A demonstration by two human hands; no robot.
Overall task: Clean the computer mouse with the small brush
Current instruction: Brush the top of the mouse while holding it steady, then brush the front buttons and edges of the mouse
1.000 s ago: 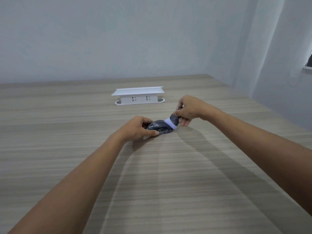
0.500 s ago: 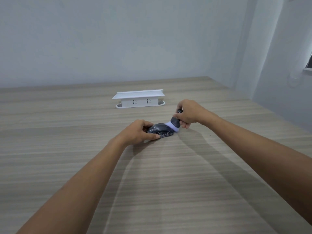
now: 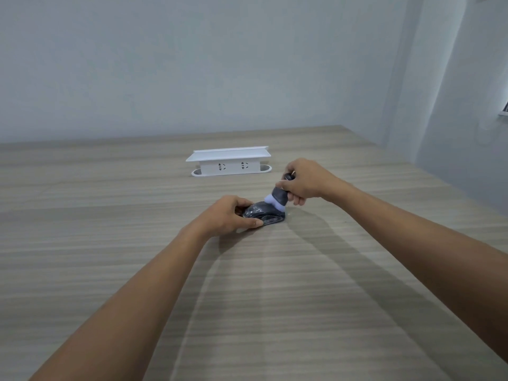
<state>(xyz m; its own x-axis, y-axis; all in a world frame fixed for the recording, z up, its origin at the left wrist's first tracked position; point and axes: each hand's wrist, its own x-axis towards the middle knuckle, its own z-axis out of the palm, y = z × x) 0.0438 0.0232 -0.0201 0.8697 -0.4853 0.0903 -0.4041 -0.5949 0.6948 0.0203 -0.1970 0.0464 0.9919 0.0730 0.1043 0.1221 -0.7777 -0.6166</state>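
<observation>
The computer mouse [image 3: 265, 214] sits flat on the wood-grain table [image 3: 110, 243], out at the centre at full reach of both arms, and it's pinned there. The left hand [image 3: 229, 215] comes in from the lower left, forearm stretched long and low, thumb pressed along the near side and fingers curled over the far side, gripping the mouse's rear end. The right hand [image 3: 305, 180] reaches in from the right, wrist raised, fingers wrapped closed around the dark handle of the small brush [image 3: 277, 198], which tilts down and to the left. Its pale, soft-looking bristle tuft is touching the mouse's upper surface near the front end. The mouse is dark and glossy, a low rounded hump with light catching its top. The table shows matte, streaked grey-brown grain. Behind the hands, well apart, stands a white plastic power strip box [image 3: 229, 163], long and rectangular, with a flat overhanging lid and two sockets facing the camera.
</observation>
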